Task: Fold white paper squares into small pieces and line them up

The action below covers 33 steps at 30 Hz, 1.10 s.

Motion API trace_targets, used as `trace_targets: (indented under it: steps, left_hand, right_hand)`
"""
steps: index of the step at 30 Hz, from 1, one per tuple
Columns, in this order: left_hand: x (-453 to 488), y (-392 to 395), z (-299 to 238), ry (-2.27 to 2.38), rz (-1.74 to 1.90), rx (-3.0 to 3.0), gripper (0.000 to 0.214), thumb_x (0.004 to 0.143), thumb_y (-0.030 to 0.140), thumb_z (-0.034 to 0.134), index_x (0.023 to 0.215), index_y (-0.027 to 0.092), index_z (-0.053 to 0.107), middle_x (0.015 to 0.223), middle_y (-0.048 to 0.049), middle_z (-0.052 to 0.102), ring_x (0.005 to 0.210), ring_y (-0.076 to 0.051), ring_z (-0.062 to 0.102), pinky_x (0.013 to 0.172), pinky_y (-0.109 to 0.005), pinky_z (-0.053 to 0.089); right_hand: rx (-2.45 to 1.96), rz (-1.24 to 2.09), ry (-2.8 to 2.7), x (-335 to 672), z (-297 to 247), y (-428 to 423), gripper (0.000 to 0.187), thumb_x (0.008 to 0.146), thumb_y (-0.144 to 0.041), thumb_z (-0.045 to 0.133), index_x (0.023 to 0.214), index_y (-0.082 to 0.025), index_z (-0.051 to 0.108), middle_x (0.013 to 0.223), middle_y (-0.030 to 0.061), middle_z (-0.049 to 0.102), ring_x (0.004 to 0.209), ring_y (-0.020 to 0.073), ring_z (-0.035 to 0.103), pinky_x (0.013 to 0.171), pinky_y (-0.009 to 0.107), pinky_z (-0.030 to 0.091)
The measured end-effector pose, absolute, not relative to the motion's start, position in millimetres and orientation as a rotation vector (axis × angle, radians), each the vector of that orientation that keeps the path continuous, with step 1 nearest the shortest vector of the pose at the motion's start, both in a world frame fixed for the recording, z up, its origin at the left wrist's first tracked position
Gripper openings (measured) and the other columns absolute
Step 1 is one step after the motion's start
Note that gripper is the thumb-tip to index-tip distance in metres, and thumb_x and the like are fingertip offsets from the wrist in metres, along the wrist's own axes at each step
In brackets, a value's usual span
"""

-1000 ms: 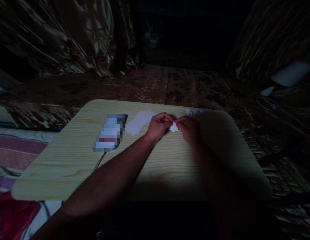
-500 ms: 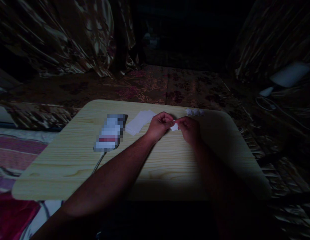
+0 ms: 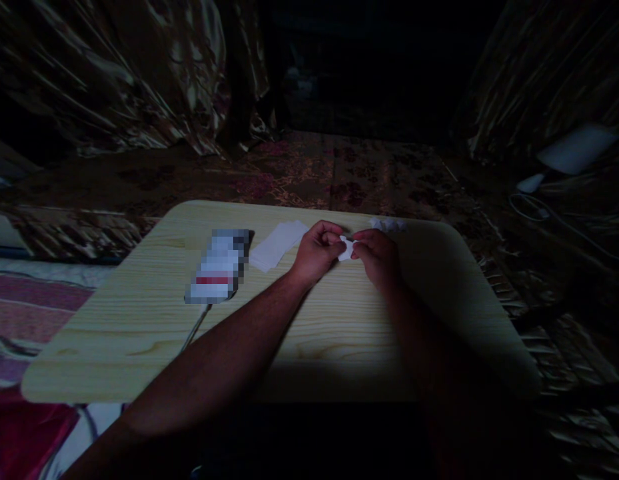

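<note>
A small folded piece of white paper is pinched between my two hands, just above the far middle of the table. My left hand grips its left side with thumb and fingers. On the right side, my right hand holds it the same way, thumb on top. Left of my left hand lies a fanned stack of white paper strips. Beyond my right hand sit several small folded white paper pieces in a row; their exact shape is too dim to make out.
A phone-like device, its screen blurred out, lies on the left of the wooden table, with a cable running toward me. Patterned cloth covers the ledge behind. A white lamp-like object with a cord stands at right.
My fingers have shifted on the folded paper; more of it shows between my thumbs, and its outline has turned. The stack, device and row of folded pieces stay put.
</note>
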<state>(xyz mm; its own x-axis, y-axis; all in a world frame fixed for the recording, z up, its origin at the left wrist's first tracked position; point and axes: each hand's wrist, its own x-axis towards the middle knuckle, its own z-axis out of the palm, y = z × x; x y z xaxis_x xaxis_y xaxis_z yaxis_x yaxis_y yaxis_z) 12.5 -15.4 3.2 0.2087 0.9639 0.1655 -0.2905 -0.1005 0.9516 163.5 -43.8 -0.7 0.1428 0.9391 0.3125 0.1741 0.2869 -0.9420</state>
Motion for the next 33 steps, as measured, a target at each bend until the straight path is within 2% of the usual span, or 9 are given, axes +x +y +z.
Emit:
trace_targets:
  steps: [6, 19, 30, 33]
  left_hand:
    - [13.4, -17.2, 5.7, 0.75, 1.248, 1.186, 0.042, 0.059, 0.02, 0.083, 0.096, 0.017, 0.063, 0.07, 0.0034, 0.065, 0.06, -0.009, 0.059, 0.061, -0.024, 0.047]
    - [12.2, -13.9, 1.3, 0.758, 1.28, 1.218, 0.036, 0.06, 0.019, 0.083, 0.09, 0.016, 0.064, 0.075, 0.0017, 0.065, 0.065, -0.009, 0.059, 0.065, -0.023, 0.048]
    - [13.0, -16.8, 7.7, 0.756, 1.268, 1.163, 0.037, 0.058, 0.016, 0.081, 0.09, 0.017, 0.062, 0.073, 0.0028, 0.065, 0.062, -0.009, 0.06, 0.064, -0.023, 0.048]
    - [12.7, -16.7, 7.4, 0.759, 1.269, 1.166, 0.038, 0.058, 0.015, 0.081, 0.091, 0.017, 0.063, 0.073, 0.0029, 0.065, 0.061, -0.008, 0.059, 0.062, -0.022, 0.047]
  right_hand:
    - [-1.193, 0.704, -1.37, 163.6, 0.9, -44.6, 0.013, 0.08, -0.031, 0.065, 0.088, -0.021, 0.064, 0.066, -0.002, 0.069, 0.061, 0.0153, 0.067, 0.06, 0.027, 0.052]
    - [-1.204, 0.803, -1.333, 164.2, 2.1, -45.1, 0.025, 0.077, -0.036, 0.069, 0.097, -0.021, 0.066, 0.075, 0.0013, 0.073, 0.066, 0.0178, 0.07, 0.064, 0.03, 0.055]
    - [-1.181, 0.859, -1.292, 161.9, -1.1, -43.2, 0.023, 0.071, -0.03, 0.072, 0.091, -0.021, 0.066, 0.076, 0.0011, 0.074, 0.068, 0.0178, 0.069, 0.065, 0.03, 0.054]
    - [-1.22, 0.853, -1.312, 162.7, -0.5, -43.7, 0.019, 0.074, -0.033, 0.071, 0.087, -0.019, 0.067, 0.072, 0.0014, 0.074, 0.066, 0.0173, 0.069, 0.064, 0.029, 0.053]
